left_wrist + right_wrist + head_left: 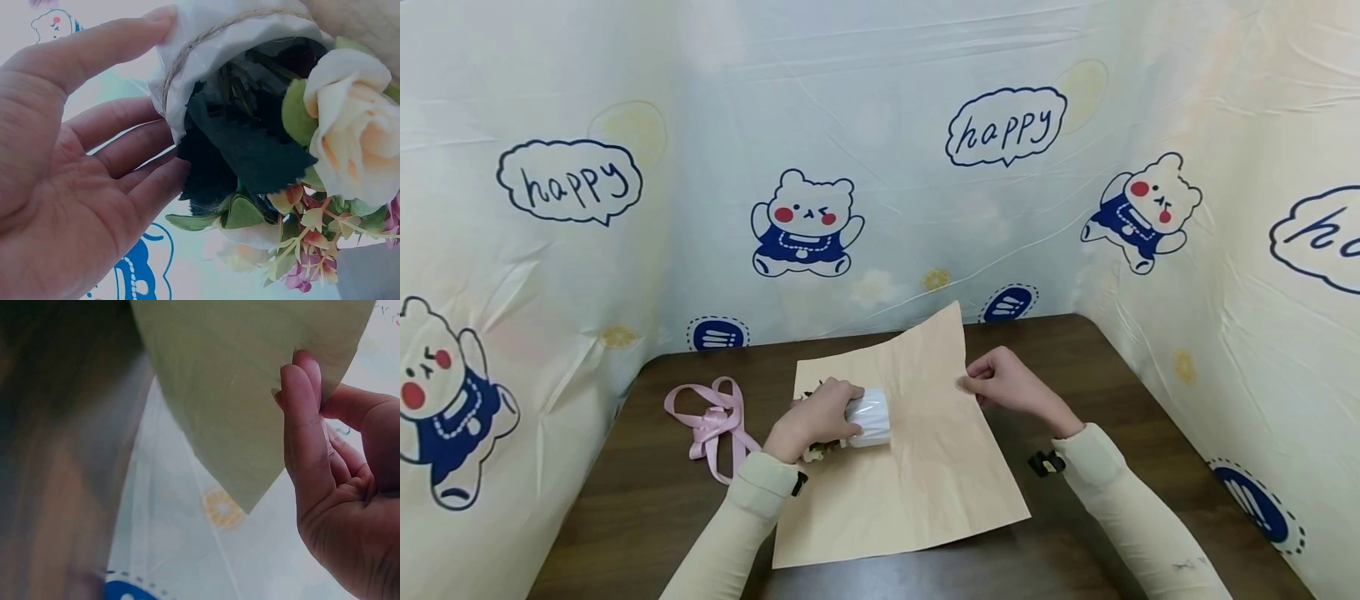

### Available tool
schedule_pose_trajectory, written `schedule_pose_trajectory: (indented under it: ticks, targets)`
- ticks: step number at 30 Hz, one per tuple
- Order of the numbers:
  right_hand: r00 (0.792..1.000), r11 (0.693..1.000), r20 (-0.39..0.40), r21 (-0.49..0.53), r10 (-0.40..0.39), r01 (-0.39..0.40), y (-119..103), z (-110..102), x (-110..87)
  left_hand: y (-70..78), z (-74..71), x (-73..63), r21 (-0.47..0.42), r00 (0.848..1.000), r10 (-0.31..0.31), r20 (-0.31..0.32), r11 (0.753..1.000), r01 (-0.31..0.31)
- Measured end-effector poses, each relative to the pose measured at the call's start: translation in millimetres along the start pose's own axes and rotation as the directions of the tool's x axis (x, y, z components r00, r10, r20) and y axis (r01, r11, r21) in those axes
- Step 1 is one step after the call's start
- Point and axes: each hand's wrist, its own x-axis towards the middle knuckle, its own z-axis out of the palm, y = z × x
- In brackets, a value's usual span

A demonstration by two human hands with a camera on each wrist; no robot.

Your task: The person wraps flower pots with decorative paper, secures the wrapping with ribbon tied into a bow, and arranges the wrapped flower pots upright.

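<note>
A white flower pot (872, 417) lies on its side on a sheet of brown kraft paper (940, 492). My left hand (822, 414) grips it by the rim, thumb on one side and fingers on the other. In the left wrist view, twine (215, 30) circles the pot, and a cream rose (356, 134) with green leaves and small pink blossoms sticks out of its mouth. My right hand (1011, 385) pinches the raised right edge of the paper between thumb and fingers. The right wrist view shows the paper's pointed corner (244, 487) hanging beside that hand.
A looped pink ribbon (715, 429) lies on the dark wooden table (625, 508), left of the paper. A pale curtain (895, 225) printed with bears encloses the table at the back and sides.
</note>
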Motion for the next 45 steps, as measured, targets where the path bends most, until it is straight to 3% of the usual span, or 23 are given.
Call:
schedule_pose_trajectory:
  ticks: [7,14,24,33,45]
  targets:
    - [0.998,0.998,0.007,-0.032,-0.060,0.060,-22.3,4.9,10.3,2.4,0.8,-0.4,-0.016,1.000,0.017,0.001,1.000,-0.017]
    - [0.998,0.998,-0.006,-0.013,-0.056,0.056,-40.1,8.6,19.2,4.7,3.3,2.6,-0.037,1.000,-0.006,0.016,0.999,0.006]
    - [0.996,0.996,0.014,-0.030,-0.087,0.087,-57.9,15.2,29.0,12.8,7.0,14.8,-0.057,0.998,0.052,0.020,0.997,-0.051]
    - [0.994,0.995,0.065,-0.021,-0.093,0.095,-76.5,31.7,39.3,14.5,9.1,19.2,-0.064,0.998,0.045,0.032,0.997,-0.043]
    - [0.987,0.988,0.025,-0.003,-0.156,0.157,-88.4,55.9,49.1,7.7,10.5,21.6,-0.097,0.995,0.101,0.019,0.990,-0.099]
